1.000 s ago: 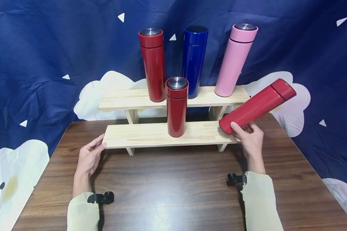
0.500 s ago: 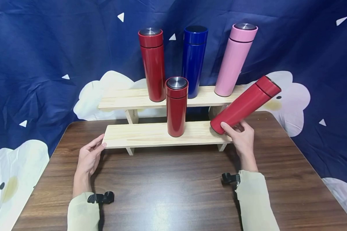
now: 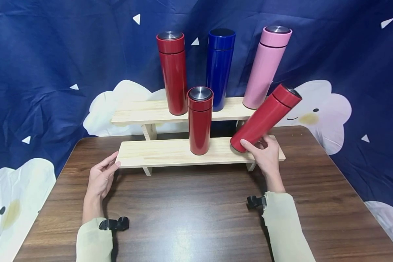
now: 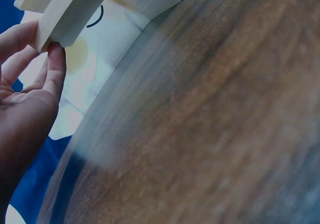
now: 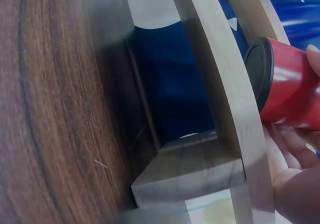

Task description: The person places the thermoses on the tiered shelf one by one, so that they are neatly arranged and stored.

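Note:
My right hand (image 3: 265, 156) holds a red thermos (image 3: 263, 118) near its base, thumb in front. The thermos leans with its lid up to the right, its base over the right part of the lower shelf of a wooden stand (image 3: 157, 154). In the right wrist view its dark base (image 5: 259, 71) shows close to the shelf board (image 5: 225, 74); whether they touch I cannot tell. My left hand (image 3: 101, 176) pinches the lower shelf's left end between thumb and fingers, also seen in the left wrist view around the board end (image 4: 70, 19). Another red thermos (image 3: 199, 123) stands upright mid-shelf.
On the upper shelf (image 3: 134, 111) stand a red thermos (image 3: 173, 76), a blue thermos (image 3: 220, 69) and a pink thermos (image 3: 266, 69). The stand rests near the back of a dark wooden table (image 3: 183, 211). A blue patterned curtain (image 3: 68, 54) hangs behind.
My right hand has moved left with the red thermos, bringing its base further over the lower shelf. The thermos has tipped somewhat more upright. My left hand stays at the shelf's end.

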The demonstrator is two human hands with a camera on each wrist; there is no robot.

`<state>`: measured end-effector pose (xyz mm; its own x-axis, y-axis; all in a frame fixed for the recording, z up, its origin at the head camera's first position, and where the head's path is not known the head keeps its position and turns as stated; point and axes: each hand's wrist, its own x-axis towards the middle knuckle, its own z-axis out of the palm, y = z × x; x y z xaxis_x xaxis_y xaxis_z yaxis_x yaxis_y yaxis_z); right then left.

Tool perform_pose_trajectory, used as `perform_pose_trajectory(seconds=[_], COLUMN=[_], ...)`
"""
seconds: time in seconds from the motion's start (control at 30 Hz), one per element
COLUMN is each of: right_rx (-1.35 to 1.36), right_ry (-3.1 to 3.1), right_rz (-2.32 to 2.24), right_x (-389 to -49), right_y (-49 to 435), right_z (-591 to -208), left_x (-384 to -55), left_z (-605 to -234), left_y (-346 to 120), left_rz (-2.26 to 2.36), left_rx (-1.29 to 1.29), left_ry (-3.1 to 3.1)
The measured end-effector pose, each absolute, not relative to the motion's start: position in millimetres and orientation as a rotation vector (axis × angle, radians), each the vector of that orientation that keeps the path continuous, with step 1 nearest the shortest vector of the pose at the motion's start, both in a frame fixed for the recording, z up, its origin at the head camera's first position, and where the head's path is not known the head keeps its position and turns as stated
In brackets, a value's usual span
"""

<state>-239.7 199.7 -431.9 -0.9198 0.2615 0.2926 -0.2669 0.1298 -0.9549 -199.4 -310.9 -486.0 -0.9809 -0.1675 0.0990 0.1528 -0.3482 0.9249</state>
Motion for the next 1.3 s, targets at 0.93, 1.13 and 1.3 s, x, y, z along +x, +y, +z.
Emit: perform_pose_trajectory(seconds=[0.93,1.13,1.3], right_rx=[0.059,0.071,0.09], right_ry=[-2.302,-2.306,-2.298], right_rz=[1.451,1.461,1.488], right_x=[-247,-246,-246], right_y=[172,169,167], right_z=[-429,-429,-429], left_x=[-200,-200,-200], left_z=[-486,-485,-485], left_y=[-311,-311,-311], left_rz=[-2.44,-2.437,-2.433], left_rx=[0.02,0.027,0.029], left_ry=[-1.666,-1.668,-1.671])
